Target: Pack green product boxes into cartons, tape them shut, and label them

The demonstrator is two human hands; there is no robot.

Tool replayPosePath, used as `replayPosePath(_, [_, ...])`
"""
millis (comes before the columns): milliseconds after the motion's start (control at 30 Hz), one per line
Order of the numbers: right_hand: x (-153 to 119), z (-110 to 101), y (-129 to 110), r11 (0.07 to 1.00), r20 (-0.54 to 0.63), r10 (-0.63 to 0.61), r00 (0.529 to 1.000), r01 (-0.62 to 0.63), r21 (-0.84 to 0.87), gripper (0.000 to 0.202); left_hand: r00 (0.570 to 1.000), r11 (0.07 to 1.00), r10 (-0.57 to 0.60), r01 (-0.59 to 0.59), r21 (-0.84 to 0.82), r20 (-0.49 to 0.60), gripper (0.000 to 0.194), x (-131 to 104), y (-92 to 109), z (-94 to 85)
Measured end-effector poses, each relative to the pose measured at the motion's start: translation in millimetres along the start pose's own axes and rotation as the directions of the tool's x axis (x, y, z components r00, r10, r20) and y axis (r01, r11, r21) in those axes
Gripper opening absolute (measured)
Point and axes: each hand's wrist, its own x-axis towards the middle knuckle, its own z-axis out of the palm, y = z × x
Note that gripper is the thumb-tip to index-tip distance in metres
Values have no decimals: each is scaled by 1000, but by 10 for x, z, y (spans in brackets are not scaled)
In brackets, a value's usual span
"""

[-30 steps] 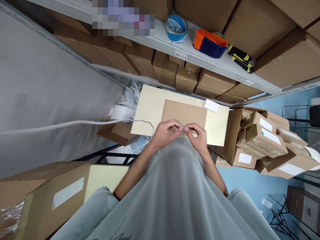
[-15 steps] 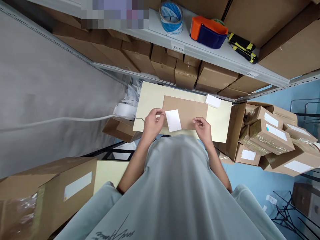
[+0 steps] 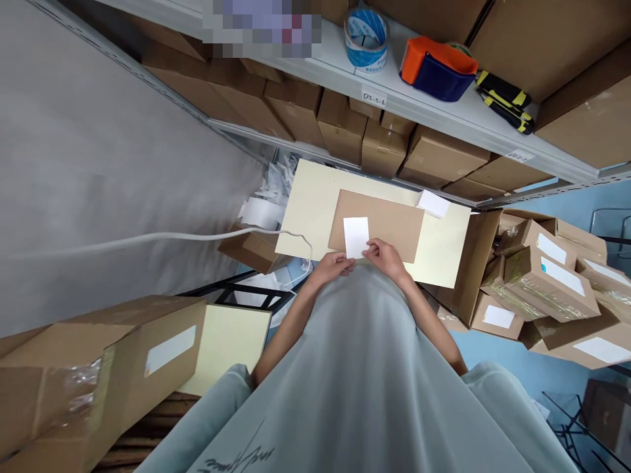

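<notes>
A white card (image 3: 355, 236) lies over the left part of a flat brown cardboard piece (image 3: 389, 220), which rests on the cream tabletop (image 3: 310, 197). My left hand (image 3: 335, 266) is at the card's lower left corner, fingers pinched together on it. My right hand (image 3: 385, 258) pinches the card's lower right edge between thumb and fingertips. A small stack of white cards (image 3: 433, 203) sits at the cardboard's upper right corner.
Above the table, a shelf (image 3: 335, 69) holds blue tape (image 3: 366, 39), an orange and blue dispenser (image 3: 438, 67) and cutters (image 3: 505, 102). Boxes (image 3: 552, 269) fill the right side. A white cable (image 3: 197, 235) crosses at left, above a large box (image 3: 123, 368).
The white card has straightened on the cardboard. My right hand has moved left onto its edge, and my left hand has dropped to its lower corner. The whole view has shifted slightly.
</notes>
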Motion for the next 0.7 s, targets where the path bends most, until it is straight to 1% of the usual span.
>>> replayPosePath(67, [-80, -57, -38, 989, -9, -129, 992, 128, -73, 36, 996, 996, 90, -90, -1, 9, 78, -79, 99, 11])
replayPosePath(133, [-178, -133, -112, 946, -36, -300, 953, 293, -140, 46, 979, 979, 202, -203, 30, 33, 73, -181, 267, 4])
replayPosePath(167, [-227, -174, -162, 916, -57, -381, 923, 368, -163, 45, 962, 961, 269, -271, 49, 43, 68, -236, 369, 1])
replayPosePath(233, [-311, -255, -278, 856, -129, -508, 852, 482, -185, 31, 910, 906, 409, -414, 94, 69, 53, -341, 583, 5])
replayPosePath(300, [-375, -333, -403, 809, -217, -586, 780, 555, -190, 21, 849, 841, 521, -528, 120, 86, 42, -430, 782, 29])
replayPosePath(367, [-427, -407, -527, 791, -302, -611, 732, 585, -182, 19, 802, 794, 592, -598, 114, 82, 37, -495, 940, 67])
replayPosePath(433, [-474, -473, -643, 785, -375, -610, 699, 597, -163, 17, 768, 764, 638, -640, 78, 47, 35, -537, 1050, 115])
replayPosePath(500, [-519, -523, -746, 769, -428, -618, 660, 621, -152, 15, 738, 738, 675, -674, 33, 4, 34, -561, 1118, 166])
replayPosePath(600, [-582, -560, -865, 741, -477, -636, 607, 653, -157, 15, 697, 698, 715, -716, 1, -53, 33, -574, 1177, 233])
replayPosePath(667, [-623, -566, -918, 743, -515, -618, 595, 655, -135, 13, 664, 673, 737, -738, 44, -124, 33, -583, 1212, 259])
replayPosePath(700, [-643, -568, -939, 756, -535, -593, 602, 646, -110, 11, 640, 659, 750, -746, 95, -168, 34, -591, 1233, 263])
